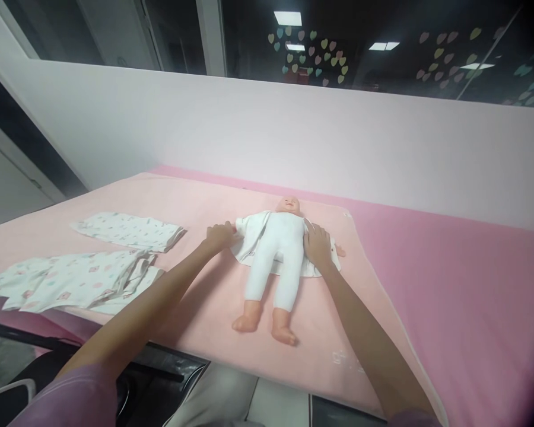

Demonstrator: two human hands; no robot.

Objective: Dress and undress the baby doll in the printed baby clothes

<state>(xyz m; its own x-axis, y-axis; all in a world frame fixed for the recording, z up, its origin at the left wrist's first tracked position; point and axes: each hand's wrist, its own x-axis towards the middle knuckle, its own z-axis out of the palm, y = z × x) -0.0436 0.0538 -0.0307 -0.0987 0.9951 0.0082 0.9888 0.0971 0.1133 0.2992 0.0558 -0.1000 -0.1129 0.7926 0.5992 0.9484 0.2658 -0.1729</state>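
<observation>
A baby doll (289,228) with a white cloth body lies face up on the pink mat, its feet toward me. A white garment (252,234) is spread beneath and around its torso, with one side lying over the doll's shoulder. My left hand (221,235) is closed on the garment's sleeve end, close to the doll's hand at the left. My right hand (318,244) rests at the doll's other side, on the garment, with its fingers pointing up toward the doll's shoulder; what its fingertips hold, if anything, is hidden.
Two folded printed cloths lie at the left, a smaller one (129,230) behind a larger one (66,279). The pink mat (196,201) covers the table. A white wall (267,136) with windows above stands behind it.
</observation>
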